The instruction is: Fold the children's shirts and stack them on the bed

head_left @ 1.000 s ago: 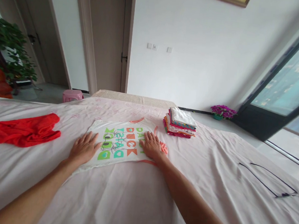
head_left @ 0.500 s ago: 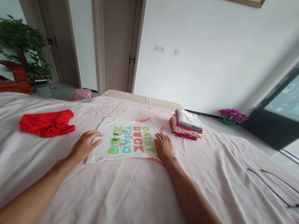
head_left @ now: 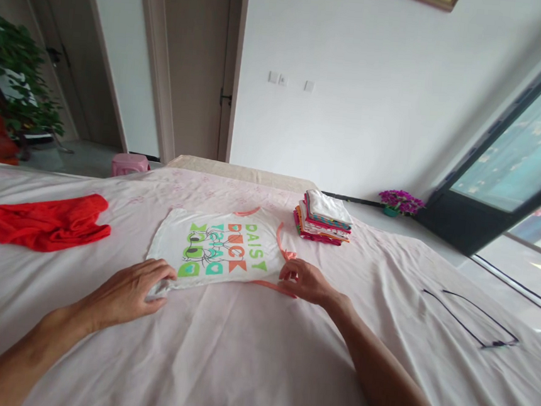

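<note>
A white tank top (head_left: 220, 262) with orange trim and printed letters lies spread flat on the bed, its neck end to the right. My left hand (head_left: 137, 286) is at the near left corner of its hem, thumb and fingers apart around the edge. At the near right, my right hand (head_left: 308, 281) has its fingers curled onto the orange shoulder trim; its fingertips are partly hidden. Beyond the right hand stands a stack of folded clothes (head_left: 325, 217), a white piece on top. A crumpled red garment (head_left: 48, 221) rests to the left.
A pale pink sheet (head_left: 233, 358) with wrinkles covers the bed. Dark-framed eyeglasses (head_left: 471, 318) lie on it at the right. Past the bed are a pink stool (head_left: 130, 164), purple flowers (head_left: 400, 202) in a green pot and a leafy plant (head_left: 23, 80).
My left hand has come nearer, to the hem's near corner. My right hand has gone from lying flat on the neck end to curling at the near shoulder trim. The view has turned right.
</note>
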`<move>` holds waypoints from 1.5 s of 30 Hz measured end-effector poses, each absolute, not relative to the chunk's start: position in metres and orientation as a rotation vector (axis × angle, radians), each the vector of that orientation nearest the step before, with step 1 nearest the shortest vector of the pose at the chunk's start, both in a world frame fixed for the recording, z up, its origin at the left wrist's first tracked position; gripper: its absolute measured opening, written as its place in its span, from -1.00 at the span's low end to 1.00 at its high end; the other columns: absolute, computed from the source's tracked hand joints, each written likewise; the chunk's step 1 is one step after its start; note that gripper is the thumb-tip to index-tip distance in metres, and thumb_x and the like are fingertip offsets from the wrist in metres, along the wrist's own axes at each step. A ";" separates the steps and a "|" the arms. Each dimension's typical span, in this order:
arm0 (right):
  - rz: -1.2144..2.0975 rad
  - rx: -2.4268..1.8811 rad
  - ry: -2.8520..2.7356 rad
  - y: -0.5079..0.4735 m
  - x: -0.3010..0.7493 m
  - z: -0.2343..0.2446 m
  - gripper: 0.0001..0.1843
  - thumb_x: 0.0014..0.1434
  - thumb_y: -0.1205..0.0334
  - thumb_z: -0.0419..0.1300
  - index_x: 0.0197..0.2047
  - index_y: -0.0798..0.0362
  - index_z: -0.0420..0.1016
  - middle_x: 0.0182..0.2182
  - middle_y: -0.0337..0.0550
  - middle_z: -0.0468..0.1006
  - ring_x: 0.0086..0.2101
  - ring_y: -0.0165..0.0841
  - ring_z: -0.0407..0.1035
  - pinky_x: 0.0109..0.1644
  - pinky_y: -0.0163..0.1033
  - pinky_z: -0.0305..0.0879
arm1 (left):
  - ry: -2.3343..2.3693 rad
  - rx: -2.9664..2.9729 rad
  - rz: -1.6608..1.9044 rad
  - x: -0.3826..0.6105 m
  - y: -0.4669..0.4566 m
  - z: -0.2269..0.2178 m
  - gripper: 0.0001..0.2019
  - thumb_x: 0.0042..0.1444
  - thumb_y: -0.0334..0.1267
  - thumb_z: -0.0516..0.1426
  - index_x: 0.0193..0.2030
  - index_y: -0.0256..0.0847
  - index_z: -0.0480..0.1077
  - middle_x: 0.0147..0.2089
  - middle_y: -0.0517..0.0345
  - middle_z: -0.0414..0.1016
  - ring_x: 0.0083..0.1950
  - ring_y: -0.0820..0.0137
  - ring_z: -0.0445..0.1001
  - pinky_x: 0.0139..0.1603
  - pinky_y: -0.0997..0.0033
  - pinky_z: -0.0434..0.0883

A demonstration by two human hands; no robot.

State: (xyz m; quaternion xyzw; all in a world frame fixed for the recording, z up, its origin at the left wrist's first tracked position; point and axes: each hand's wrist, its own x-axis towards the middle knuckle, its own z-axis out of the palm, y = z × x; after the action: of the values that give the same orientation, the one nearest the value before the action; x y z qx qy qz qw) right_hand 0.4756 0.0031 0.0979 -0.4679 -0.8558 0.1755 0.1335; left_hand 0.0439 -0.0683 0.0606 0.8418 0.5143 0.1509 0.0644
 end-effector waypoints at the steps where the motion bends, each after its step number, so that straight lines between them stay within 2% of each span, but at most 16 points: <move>1: 0.494 -1.312 -2.529 -0.002 0.479 0.097 -0.84 0.09 0.19 0.24 -0.24 0.00 0.57 -0.29 -0.22 0.59 -0.29 -0.36 0.42 -0.18 -0.33 0.27 | 1.571 2.543 0.447 0.040 -0.068 0.060 -0.71 0.03 -0.27 0.15 -0.06 -0.01 0.35 -0.02 0.18 0.48 0.03 0.31 0.45 0.06 0.37 0.35; 5: 0.343 -1.160 -2.620 -0.013 0.484 0.091 -0.70 0.02 0.41 0.18 -0.17 -0.05 0.56 -0.24 -0.23 0.58 -0.18 -0.33 0.41 -0.06 -0.29 0.25 | 1.644 2.536 0.428 0.033 -0.070 0.062 -0.60 -0.02 -0.44 0.05 -0.03 -0.01 0.33 0.01 0.17 0.46 0.04 0.32 0.45 0.03 0.37 0.35; 9: 0.247 -1.151 -2.604 -0.011 0.483 0.085 -0.56 -0.13 0.57 0.05 -0.23 -0.02 0.53 -0.30 -0.23 0.56 -0.27 -0.35 0.39 -0.16 -0.30 0.24 | 1.670 2.550 0.434 0.037 -0.075 0.069 -0.54 -0.06 -0.55 -0.04 -0.04 -0.05 0.31 -0.02 0.17 0.43 0.00 0.34 0.46 -0.04 0.38 0.34; 16: 0.153 -0.962 -2.589 -0.005 0.487 0.075 -0.62 -0.17 0.60 0.02 -0.41 -0.02 0.51 -0.44 -0.23 0.53 -0.31 -0.32 0.36 -0.10 -0.22 0.22 | 1.690 2.480 0.411 0.033 -0.072 0.076 -0.76 0.00 -0.50 -0.03 -0.27 -0.10 0.32 -0.21 0.22 0.46 -0.16 0.38 0.45 -0.13 0.41 0.30; 23: 0.242 -0.981 -2.614 -0.002 0.490 0.077 -0.68 -0.16 0.56 0.05 -0.45 0.00 0.52 -0.47 -0.25 0.54 -0.35 -0.35 0.38 -0.12 -0.25 0.22 | 1.754 2.374 0.307 0.030 -0.076 0.084 -0.81 -0.06 -0.46 -0.01 -0.41 -0.10 0.36 -0.37 0.29 0.49 -0.34 0.43 0.43 -0.31 0.45 0.22; 26: 0.395 -1.092 -2.625 -0.002 0.492 0.085 -0.73 -0.08 0.50 0.10 -0.42 -0.01 0.55 -0.43 -0.27 0.57 -0.36 -0.37 0.40 -0.16 -0.28 0.24 | 1.772 2.339 0.243 0.029 -0.079 0.086 -0.83 -0.07 -0.44 0.01 -0.45 -0.10 0.38 -0.40 0.32 0.49 -0.38 0.45 0.42 -0.36 0.47 0.18; 28: 0.455 -1.240 -2.580 -0.003 0.490 0.092 -0.79 0.07 0.40 0.11 -0.44 0.00 0.55 -0.44 -0.25 0.57 -0.39 -0.37 0.41 -0.25 -0.30 0.24 | 1.782 2.312 0.206 0.029 -0.080 0.088 -0.87 -0.03 -0.38 0.05 -0.46 -0.10 0.39 -0.40 0.33 0.49 -0.39 0.46 0.41 -0.39 0.47 0.16; 29: 0.442 -1.308 -2.537 -0.004 0.488 0.095 -0.75 0.16 0.34 0.08 -0.46 0.01 0.55 -0.45 -0.24 0.56 -0.40 -0.37 0.41 -0.28 -0.30 0.24 | 1.802 2.301 0.193 0.030 -0.080 0.089 -0.90 0.00 -0.33 0.08 -0.47 -0.10 0.38 -0.42 0.33 0.48 -0.41 0.46 0.41 -0.40 0.47 0.16; 32: 0.295 -1.297 -2.444 -0.005 0.477 0.098 -0.61 0.35 0.20 -0.03 -0.40 0.02 0.56 -0.40 -0.16 0.58 -0.32 -0.31 0.44 -0.19 -0.23 0.29 | 1.919 2.305 0.242 0.040 -0.077 0.096 -0.72 0.16 -0.08 0.06 -0.51 -0.12 0.35 -0.47 0.28 0.45 -0.43 0.42 0.40 -0.41 0.44 0.18; 34: 0.235 -1.147 -2.467 -0.006 0.467 0.095 -0.63 0.39 0.12 -0.06 -0.14 0.00 0.58 -0.19 -0.09 0.61 -0.12 -0.25 0.44 0.01 -0.14 0.30 | 1.929 2.351 0.403 0.053 -0.071 0.101 -0.63 0.26 0.01 -0.03 -0.44 -0.12 0.39 -0.39 0.23 0.50 -0.34 0.39 0.45 -0.32 0.42 0.27; 35: 0.224 -1.077 -2.500 -0.006 0.463 0.091 -0.62 0.40 0.08 -0.06 0.03 -0.01 0.52 -0.03 -0.05 0.57 0.01 -0.21 0.40 0.12 -0.09 0.26 | 1.883 2.385 0.506 0.061 -0.067 0.103 -0.62 0.29 0.02 -0.07 -0.35 -0.12 0.43 -0.29 0.20 0.54 -0.24 0.37 0.49 -0.21 0.42 0.33; 37: 0.221 -0.988 -2.585 -0.008 0.457 0.079 -0.50 0.41 0.00 -0.08 0.32 -0.03 0.27 0.26 -0.03 0.33 0.24 -0.17 0.17 0.31 0.01 0.08 | 1.741 2.460 0.653 0.077 -0.059 0.102 -0.61 0.33 0.00 -0.11 -0.05 -0.13 0.45 0.00 0.13 0.55 0.06 0.34 0.47 0.07 0.39 0.34; 38: 0.227 -0.966 -2.634 -0.010 0.455 0.072 -0.44 0.41 -0.03 -0.09 0.39 -0.05 0.13 0.34 -0.05 0.19 0.32 -0.17 0.04 0.37 0.04 -0.01 | 1.683 2.501 0.672 0.084 -0.055 0.098 -0.58 0.34 0.01 -0.12 0.10 -0.13 0.40 0.14 0.10 0.49 0.21 0.33 0.39 0.20 0.36 0.28; 40: 0.249 -0.958 -2.718 -0.013 0.456 0.060 -0.36 0.41 -0.07 -0.10 0.46 -0.08 -0.06 0.41 -0.10 0.01 0.38 -0.19 -0.14 0.42 0.06 -0.17 | 1.635 2.581 0.613 0.092 -0.048 0.083 -0.49 0.35 0.02 -0.13 0.32 -0.12 0.23 0.36 0.07 0.28 0.40 0.27 0.16 0.36 0.25 0.14; 42: 0.300 -0.978 -2.762 -0.014 0.462 0.054 -0.31 0.39 -0.09 -0.07 0.48 -0.08 -0.15 0.43 -0.12 -0.07 0.39 -0.20 -0.19 0.44 0.05 -0.24 | 1.657 2.642 0.493 0.092 -0.045 0.063 -0.43 0.33 0.06 -0.12 0.41 -0.09 0.10 0.45 0.06 0.12 0.47 0.21 0.01 0.41 0.12 0.07; 45: 0.492 -0.995 -2.785 -0.012 0.479 0.065 -0.21 0.28 -0.07 0.14 0.46 -0.07 -0.05 0.42 -0.10 -0.04 0.37 -0.15 -0.13 0.44 0.02 -0.19 | 1.752 2.693 0.346 0.078 -0.044 0.034 -0.39 0.30 0.11 -0.10 0.42 -0.07 0.08 0.48 -0.01 0.04 0.48 0.12 0.00 0.40 0.00 0.06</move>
State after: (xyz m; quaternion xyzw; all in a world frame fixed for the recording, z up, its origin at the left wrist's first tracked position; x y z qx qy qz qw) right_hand 0.4790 -0.0115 0.0645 -0.3310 -0.9265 0.1637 0.0719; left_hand 0.0784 -0.0440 0.0339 0.8325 0.5417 0.1069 -0.0450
